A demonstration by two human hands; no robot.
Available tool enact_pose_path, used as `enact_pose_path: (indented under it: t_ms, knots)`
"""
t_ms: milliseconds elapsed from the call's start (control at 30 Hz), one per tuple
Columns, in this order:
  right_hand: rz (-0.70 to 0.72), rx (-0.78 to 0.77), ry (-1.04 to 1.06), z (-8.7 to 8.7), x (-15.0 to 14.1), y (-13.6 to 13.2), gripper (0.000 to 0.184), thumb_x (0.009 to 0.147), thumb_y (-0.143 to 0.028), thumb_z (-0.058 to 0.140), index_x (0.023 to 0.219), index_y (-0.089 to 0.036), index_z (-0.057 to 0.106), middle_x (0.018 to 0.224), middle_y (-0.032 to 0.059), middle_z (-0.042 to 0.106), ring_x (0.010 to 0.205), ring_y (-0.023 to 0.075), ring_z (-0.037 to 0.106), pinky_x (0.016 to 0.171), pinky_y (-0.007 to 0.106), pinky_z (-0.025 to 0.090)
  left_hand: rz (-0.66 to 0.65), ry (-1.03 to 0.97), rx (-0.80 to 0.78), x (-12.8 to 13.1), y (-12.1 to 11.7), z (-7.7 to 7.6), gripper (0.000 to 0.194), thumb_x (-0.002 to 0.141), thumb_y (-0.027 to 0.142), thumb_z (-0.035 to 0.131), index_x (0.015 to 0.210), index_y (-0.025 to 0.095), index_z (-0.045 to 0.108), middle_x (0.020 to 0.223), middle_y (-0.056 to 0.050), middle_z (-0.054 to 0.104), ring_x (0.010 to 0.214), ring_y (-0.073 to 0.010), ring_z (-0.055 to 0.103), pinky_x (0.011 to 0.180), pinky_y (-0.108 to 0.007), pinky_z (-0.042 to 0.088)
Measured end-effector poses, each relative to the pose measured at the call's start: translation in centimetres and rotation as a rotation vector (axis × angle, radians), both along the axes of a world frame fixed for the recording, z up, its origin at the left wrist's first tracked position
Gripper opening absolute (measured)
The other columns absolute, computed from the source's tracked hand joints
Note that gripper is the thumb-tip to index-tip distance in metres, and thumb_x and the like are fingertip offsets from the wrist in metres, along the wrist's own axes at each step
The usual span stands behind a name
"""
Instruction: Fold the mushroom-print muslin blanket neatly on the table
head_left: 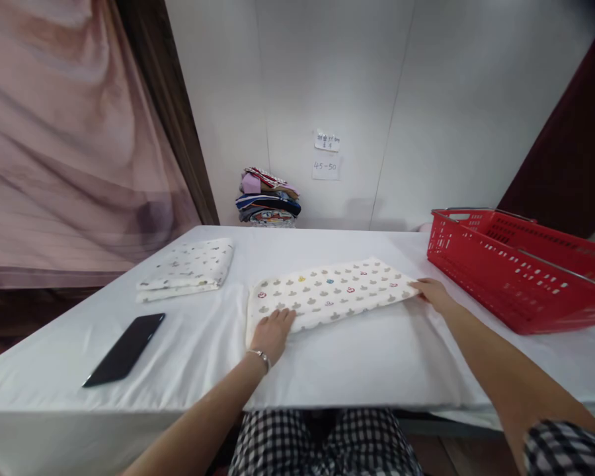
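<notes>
A white cloth [322,291] with small grey and coloured duck-like prints lies folded in a long strip before me on the table. My left hand [274,330] rests flat on its near left part, fingers stretched out, a bracelet at the wrist. At the cloth's right end, my right hand [430,291] pinches the corner, which looks slightly lifted. Farther left lies a second folded white cloth [191,266] with small dark prints, apart from both hands.
A black phone [125,350] lies at the left front of the white-covered table [357,377]. On the right stands a red plastic basket [515,277] with metal handles. Folded clothes [268,198] are stacked by the back wall, beside paper signs [326,165]. A pink curtain [69,145] hangs left.
</notes>
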State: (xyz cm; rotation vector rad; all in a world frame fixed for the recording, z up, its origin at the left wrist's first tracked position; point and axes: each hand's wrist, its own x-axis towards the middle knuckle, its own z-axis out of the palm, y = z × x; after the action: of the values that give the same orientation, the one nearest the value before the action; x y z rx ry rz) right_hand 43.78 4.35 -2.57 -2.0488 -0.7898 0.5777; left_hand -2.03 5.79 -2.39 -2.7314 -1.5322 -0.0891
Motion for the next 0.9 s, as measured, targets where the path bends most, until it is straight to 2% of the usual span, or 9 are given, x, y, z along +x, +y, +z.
enact_pose_path:
  t_ms: [100,200,300,367,467,567,633,767,900]
  knots:
    - [0.021,0.058,0.099,-1.2,-0.6,-5.1,0.033,0.065,-0.034,0.067,0.093,-0.018,0.062,0.063,0.0009,0.063,0.054,0.0145,0.059,0.049,0.024,0.049,0.004,-0.072,0.033,-2.7,-0.6,0.0,0.066,0.074,-0.002,0.03,0.131,0.027,0.047,0.136,-0.002,0.049,0.128,-0.0192,0.039,0.104,-0.04,0.035]
    - [0.102,0.015,0.117,-3.3,-1.5,-10.4,0.051,0.065,-0.044,0.065,0.108,-0.019,0.059,0.056,-0.0015,0.057,0.044,0.0145,0.053,0.041,0.026,0.042,-0.085,-0.078,0.007,-5.4,-1.5,-0.8,0.063,0.076,-0.001,0.03,0.129,0.027,0.049,0.136,0.0,0.048,0.13,-0.0177,0.037,0.107,-0.037,0.032]
    - [0.179,-0.109,-0.146,-4.4,-2.1,-13.3,0.054,0.073,-0.051,0.054,0.117,-0.019,0.056,0.061,0.0015,0.06,0.05,0.019,0.057,0.048,0.031,0.044,-0.133,-0.069,-0.032,-6.9,-2.2,-1.3,0.064,0.075,0.0,0.03,0.132,0.026,0.046,0.14,0.001,0.043,0.133,-0.0165,0.031,0.11,-0.037,0.027]
    - [0.225,-0.224,-0.413,-3.9,-2.5,-13.5,0.057,0.076,-0.05,0.048,0.123,-0.018,0.052,0.075,0.0077,0.065,0.068,0.0258,0.063,0.062,0.037,0.048,-0.121,-0.063,-0.085,-7.2,-2.3,-1.0,0.068,0.072,0.001,0.035,0.134,0.025,0.043,0.143,0.001,0.039,0.135,-0.0165,0.027,0.112,-0.038,0.024]
    - [0.295,-0.256,-0.721,-2.1,-4.3,-11.6,0.06,0.078,-0.043,0.046,0.132,-0.016,0.045,0.109,0.0161,0.062,0.103,0.0331,0.057,0.086,0.045,0.043,-0.106,-0.088,-0.228,-6.6,-1.8,0.0,0.065,0.071,0.012,0.045,0.134,0.025,0.042,0.144,0.0,0.037,0.135,-0.0179,0.027,0.111,-0.036,0.025]
    - [0.486,-0.12,-0.734,-0.3,-8.7,-8.1,0.057,0.081,-0.04,0.043,0.135,-0.02,0.042,0.135,0.0104,0.047,0.123,0.0279,0.042,0.101,0.04,0.033,-0.036,-0.165,-0.252,-4.5,-0.4,1.1,0.055,0.081,0.038,0.045,0.134,0.024,0.042,0.145,-0.004,0.037,0.134,-0.0195,0.03,0.109,-0.037,0.027]
    - [0.619,-0.065,-0.667,0.5,-12.9,-5.2,0.055,0.085,-0.042,0.037,0.136,-0.02,0.04,0.141,0.0074,0.041,0.129,0.0245,0.036,0.105,0.038,0.029,0.045,-0.16,-0.175,-2.8,1.1,1.3,0.057,0.085,0.05,0.037,0.134,0.023,0.042,0.146,-0.006,0.034,0.136,-0.0218,0.024,0.111,-0.042,0.022]
    - [0.958,-0.039,-0.673,0.7,-20.2,0.5,0.058,0.088,-0.046,0.031,0.141,-0.02,0.033,0.15,0.0037,0.024,0.138,0.0203,0.015,0.11,0.037,0.016,0.221,-0.062,-0.032,-1.1,4.9,0.4,0.065,0.085,0.057,0.032,0.138,0.02,0.036,0.15,-0.007,0.024,0.139,-0.0251,0.014,0.112,-0.049,0.01]
    - [1.005,-0.141,-0.731,-0.4,-22.2,4.3,0.064,0.089,-0.052,0.024,0.143,-0.017,0.027,0.152,0.0054,0.013,0.14,0.0229,0.006,0.111,0.045,0.007,0.371,-0.034,-0.134,-2.6,7.4,-1.0,0.073,0.084,0.062,0.024,0.142,0.017,0.027,0.153,-0.006,0.015,0.14,-0.0248,0.007,0.111,-0.05,0.011]
